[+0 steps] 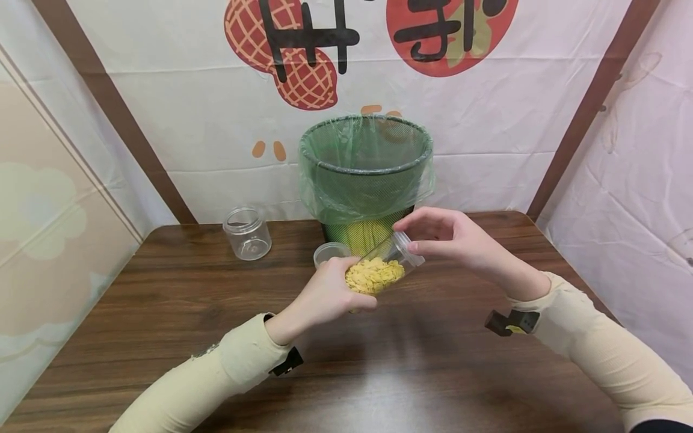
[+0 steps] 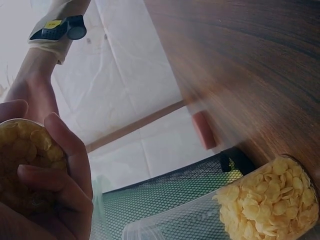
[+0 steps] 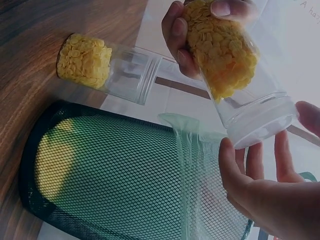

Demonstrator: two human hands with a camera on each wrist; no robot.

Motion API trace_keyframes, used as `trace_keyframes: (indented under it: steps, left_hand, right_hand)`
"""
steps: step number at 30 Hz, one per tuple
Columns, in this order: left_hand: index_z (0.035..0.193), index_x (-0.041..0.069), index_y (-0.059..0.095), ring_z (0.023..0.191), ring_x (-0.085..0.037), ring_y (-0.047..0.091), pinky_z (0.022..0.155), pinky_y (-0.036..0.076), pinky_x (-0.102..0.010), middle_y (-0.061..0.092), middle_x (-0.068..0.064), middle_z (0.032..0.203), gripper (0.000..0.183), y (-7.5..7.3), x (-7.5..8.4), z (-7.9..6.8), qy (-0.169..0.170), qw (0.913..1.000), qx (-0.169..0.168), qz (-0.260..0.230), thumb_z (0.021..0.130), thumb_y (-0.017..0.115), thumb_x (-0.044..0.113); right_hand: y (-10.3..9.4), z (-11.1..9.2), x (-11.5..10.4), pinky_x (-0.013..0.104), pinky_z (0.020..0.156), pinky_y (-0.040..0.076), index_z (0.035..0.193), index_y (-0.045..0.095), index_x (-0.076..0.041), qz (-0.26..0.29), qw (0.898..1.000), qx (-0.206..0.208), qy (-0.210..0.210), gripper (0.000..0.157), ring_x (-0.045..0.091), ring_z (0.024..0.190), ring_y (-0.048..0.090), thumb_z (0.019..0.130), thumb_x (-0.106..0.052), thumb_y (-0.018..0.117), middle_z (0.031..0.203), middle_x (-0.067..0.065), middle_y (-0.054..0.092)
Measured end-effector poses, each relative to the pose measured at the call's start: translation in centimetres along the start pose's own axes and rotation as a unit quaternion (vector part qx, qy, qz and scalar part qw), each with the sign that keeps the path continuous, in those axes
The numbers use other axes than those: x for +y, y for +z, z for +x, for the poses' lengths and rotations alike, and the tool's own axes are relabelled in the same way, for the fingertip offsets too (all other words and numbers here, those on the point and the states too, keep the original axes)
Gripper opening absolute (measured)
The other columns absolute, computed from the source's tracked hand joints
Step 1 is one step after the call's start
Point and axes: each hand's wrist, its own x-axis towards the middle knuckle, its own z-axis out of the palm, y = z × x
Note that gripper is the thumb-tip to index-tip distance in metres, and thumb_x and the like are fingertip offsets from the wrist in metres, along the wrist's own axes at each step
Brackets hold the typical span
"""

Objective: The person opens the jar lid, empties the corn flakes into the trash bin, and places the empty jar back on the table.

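My left hand [image 1: 327, 290] grips a clear jar [image 1: 376, 275] part-filled with yellow flakes, tilted with its top toward the upper right. At that top, my right hand [image 1: 452, 239] pinches the translucent lid [image 3: 262, 122] between thumb and fingertips. The right wrist view shows the lid over the jar's mouth, with the flakes lying toward the base. A second clear jar [image 3: 84, 60] of flakes stands on the table behind my left hand, which partly hides it in the head view. Farther left is an empty clear jar [image 1: 246, 236] without a lid.
A mesh bin [image 1: 368, 186] with a green plastic liner stands at the back of the brown wooden table [image 1: 178, 300]; something yellow shows low in it. Printed fabric walls [image 1: 227, 186] rise behind and on both sides.
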Motion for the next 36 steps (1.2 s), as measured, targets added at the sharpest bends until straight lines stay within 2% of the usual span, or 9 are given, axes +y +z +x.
trace_keyframes:
  steps: [3,10,17,21,29,33,36]
  left_hand:
    - [0.079,0.019,0.061,0.059,-0.008,0.051,0.053,0.046,-0.028,0.057,0.006,0.067,0.026,0.1,0.0,0.0,-0.004,0.9999,-0.004,-0.010,0.058,0.075,0.023]
    - [0.081,0.017,0.062,0.059,-0.008,0.052,0.053,0.046,-0.028,0.057,0.005,0.067,0.026,0.0,0.0,-0.1,0.000,0.9995,-0.015,-0.027,0.059,0.076,0.020]
    - [0.084,0.014,0.063,0.061,-0.009,0.053,0.055,0.047,-0.028,0.058,0.004,0.069,0.028,0.1,-0.1,-0.1,0.009,0.9986,-0.024,-0.046,0.060,0.076,0.019]
    - [0.085,0.014,0.063,0.063,-0.009,0.053,0.056,0.048,-0.028,0.059,0.003,0.071,0.030,0.2,-0.2,-0.1,0.014,0.9981,-0.026,-0.054,0.060,0.078,0.019]
    - [0.095,0.013,0.064,0.071,-0.012,0.056,0.060,0.050,-0.031,0.061,-0.001,0.081,0.038,0.3,-1.1,0.3,0.022,0.9944,-0.034,-0.098,0.062,0.082,0.022]
    - [0.099,0.012,0.064,0.075,-0.012,0.057,0.066,0.051,-0.031,0.063,-0.002,0.086,0.042,0.3,-1.6,0.5,0.023,0.9927,-0.027,-0.116,0.064,0.083,0.023]
    - [0.102,0.012,0.063,0.077,-0.012,0.058,0.069,0.051,-0.032,0.064,-0.001,0.088,0.043,0.4,-1.7,0.6,0.023,0.9913,-0.017,-0.128,0.065,0.084,0.022]
  right_hand:
    - [0.0,0.0,0.0,0.031,0.085,0.052,0.124,0.057,-0.006,0.013,1.000,-0.011,-0.010,0.040,0.020,0.107,0.060,0.086,-0.008,0.068,0.121,0.007,0.062]
    - [-0.2,0.0,0.1,0.030,0.090,0.051,0.127,0.054,0.000,0.038,0.999,-0.029,-0.021,0.043,0.018,0.120,0.056,0.086,-0.003,0.065,0.125,0.006,0.062]
    - [-0.3,0.0,0.0,0.029,0.088,0.051,0.127,0.056,-0.002,0.018,0.999,-0.021,-0.030,0.043,0.017,0.117,0.058,0.085,-0.005,0.065,0.125,0.003,0.062]
    - [-0.4,0.0,-0.2,0.028,0.088,0.051,0.126,0.057,-0.002,0.006,0.999,-0.022,-0.041,0.042,0.018,0.114,0.059,0.085,-0.005,0.065,0.124,0.006,0.062]
    - [-0.9,-0.1,-0.3,0.028,0.086,0.051,0.125,0.059,-0.004,-0.013,0.999,0.018,-0.038,0.040,0.015,0.115,0.058,0.086,-0.008,0.064,0.124,0.004,0.063]
    - [-1.2,-0.1,-0.4,0.026,0.086,0.050,0.125,0.059,-0.004,-0.004,0.999,0.033,-0.035,0.038,0.013,0.114,0.057,0.087,-0.007,0.063,0.124,0.002,0.063]
    - [-1.4,-0.1,-0.4,0.024,0.080,0.051,0.126,0.059,-0.005,0.000,0.999,0.044,-0.028,0.039,0.012,0.109,0.059,0.088,-0.009,0.064,0.121,0.001,0.064]
